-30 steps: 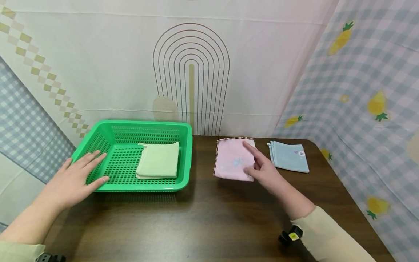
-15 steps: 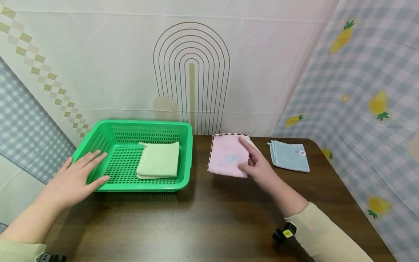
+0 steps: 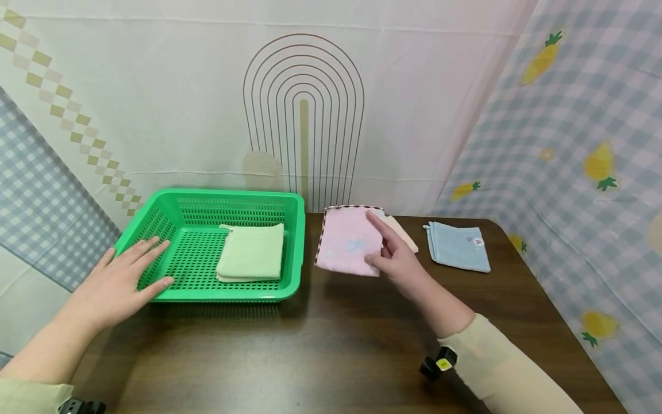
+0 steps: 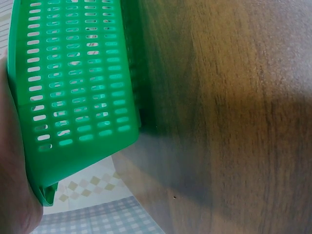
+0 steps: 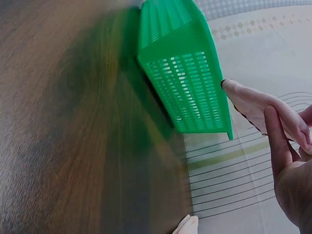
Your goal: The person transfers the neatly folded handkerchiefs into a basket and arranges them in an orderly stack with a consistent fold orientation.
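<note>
A: Near edge, lower left of frame: left hand [image 3: 116, 282], fingers spread and relaxed, resting flat on the front-left corner of the green basket [image 3: 176, 201]. Gripping nothing.

B: Right hand?

A: Right hand [image 3: 395, 261], centre-right of frame, pinching the pink cloth [image 3: 346, 241]: thumb under the near edge, fingers on top.

B: Where's the cloth?

A: Lifted off the desk [image 3: 331, 345], just right of the basket wall, not touching it. Wrist view shows it hanging from the fingers.

B: Inside the basket?

A: One folded green cloth [image 3: 251, 253], right half of the floor.

B: Farther back?

A: Cream cloth [image 3: 405, 236] on the desk behind the right hand, partly hidden. Blue cloth [image 3: 457, 246] right of it, toward the far right corner, well apart from the basket.
</note>
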`<state>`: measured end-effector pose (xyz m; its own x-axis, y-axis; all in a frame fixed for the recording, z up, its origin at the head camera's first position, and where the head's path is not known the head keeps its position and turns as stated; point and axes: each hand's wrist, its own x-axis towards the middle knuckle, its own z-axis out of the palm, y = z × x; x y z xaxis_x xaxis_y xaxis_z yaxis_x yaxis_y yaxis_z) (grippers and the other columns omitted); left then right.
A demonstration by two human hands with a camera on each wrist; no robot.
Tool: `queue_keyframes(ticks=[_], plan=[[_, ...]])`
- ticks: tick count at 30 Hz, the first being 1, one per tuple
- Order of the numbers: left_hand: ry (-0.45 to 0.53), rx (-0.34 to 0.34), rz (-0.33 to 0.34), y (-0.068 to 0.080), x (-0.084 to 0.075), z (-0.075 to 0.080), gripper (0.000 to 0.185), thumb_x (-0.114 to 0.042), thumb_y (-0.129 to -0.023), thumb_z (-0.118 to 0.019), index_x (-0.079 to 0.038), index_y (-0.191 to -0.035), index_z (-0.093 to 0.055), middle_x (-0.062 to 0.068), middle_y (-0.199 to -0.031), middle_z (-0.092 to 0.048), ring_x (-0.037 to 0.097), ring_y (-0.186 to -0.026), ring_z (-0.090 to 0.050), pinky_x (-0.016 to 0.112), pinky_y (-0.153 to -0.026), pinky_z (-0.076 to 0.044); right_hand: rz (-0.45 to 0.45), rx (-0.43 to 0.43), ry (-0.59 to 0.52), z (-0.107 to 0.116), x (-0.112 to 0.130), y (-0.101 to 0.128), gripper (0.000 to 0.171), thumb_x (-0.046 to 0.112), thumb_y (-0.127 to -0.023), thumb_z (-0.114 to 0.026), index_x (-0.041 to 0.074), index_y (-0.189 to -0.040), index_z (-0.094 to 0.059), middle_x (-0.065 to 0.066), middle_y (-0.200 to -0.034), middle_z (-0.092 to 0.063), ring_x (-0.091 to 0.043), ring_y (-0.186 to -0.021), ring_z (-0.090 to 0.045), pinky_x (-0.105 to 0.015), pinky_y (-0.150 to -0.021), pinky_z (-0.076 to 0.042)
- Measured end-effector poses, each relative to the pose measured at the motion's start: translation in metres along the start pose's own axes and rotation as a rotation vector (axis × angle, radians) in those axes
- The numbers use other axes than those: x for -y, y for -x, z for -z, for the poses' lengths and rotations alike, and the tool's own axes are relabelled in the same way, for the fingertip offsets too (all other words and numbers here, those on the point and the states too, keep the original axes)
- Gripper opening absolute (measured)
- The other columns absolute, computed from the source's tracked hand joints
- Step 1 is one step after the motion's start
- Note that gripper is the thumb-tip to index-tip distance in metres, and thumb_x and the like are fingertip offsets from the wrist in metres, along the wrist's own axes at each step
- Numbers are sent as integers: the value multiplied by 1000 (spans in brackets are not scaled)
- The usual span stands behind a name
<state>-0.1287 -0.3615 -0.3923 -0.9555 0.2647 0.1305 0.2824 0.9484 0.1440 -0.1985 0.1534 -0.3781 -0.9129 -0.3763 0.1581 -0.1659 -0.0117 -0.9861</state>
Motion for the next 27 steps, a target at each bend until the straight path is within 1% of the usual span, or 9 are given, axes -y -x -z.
queue_keyframes(ticks=[3,8,13,18,24,27], plan=[[-1,0,1,0,0,0,83,-52,-96,-58,-21,-161,-15,19,-162,-21,48,-143,-26,56,-117,16,13,3,-8,-3,0,-2,83,-14,-86,-58,16,-158,-29,-7,-159,-24,-18,-117,-45,-18,-83,-51],[-3,1,4,0,1,-1,83,-52,-96,-57,-21,-161,-15,18,-162,-21,47,-143,-25,55,-117,16,32,9,-14,-9,-1,-6,83,-15,-86,-58,13,-158,-29,-5,-162,-20,-17,-120,-41,-16,-85,-49],[-2,1,2,-1,1,-1,83,-52,-96,-57,-21,-161,-15,18,-162,-21,46,-143,-25,54,-117,17,44,17,-33,-16,-3,-9,83,-15,-85,-57,13,-158,-29,-7,-161,-22,-17,-118,-44,-17,-83,-50],[8,12,20,-1,-2,1,83,-52,-96,-58,-20,-161,-17,18,-162,-23,45,-144,-26,54,-117,15,37,28,-64,-23,-3,-13,84,-16,-85,-56,15,-158,-28,-12,-159,-24,-18,-118,-46,-19,-84,-52],[12,14,26,0,-4,2,83,-52,-96,-58,-21,-161,-18,17,-162,-23,44,-144,-27,53,-118,16,17,27,-77,-28,0,-17,84,-15,-86,-56,20,-158,-29,-8,-160,-23,-19,-120,-46,-20,-84,-54],[11,12,27,0,-3,2,83,-52,-96,-58,-20,-161,-18,17,-162,-23,44,-144,-27,53,-117,16,16,34,-82,-29,1,-18,84,-15,-87,-55,20,-158,-28,-8,-160,-22,-19,-118,-47,-20,-83,-54]])
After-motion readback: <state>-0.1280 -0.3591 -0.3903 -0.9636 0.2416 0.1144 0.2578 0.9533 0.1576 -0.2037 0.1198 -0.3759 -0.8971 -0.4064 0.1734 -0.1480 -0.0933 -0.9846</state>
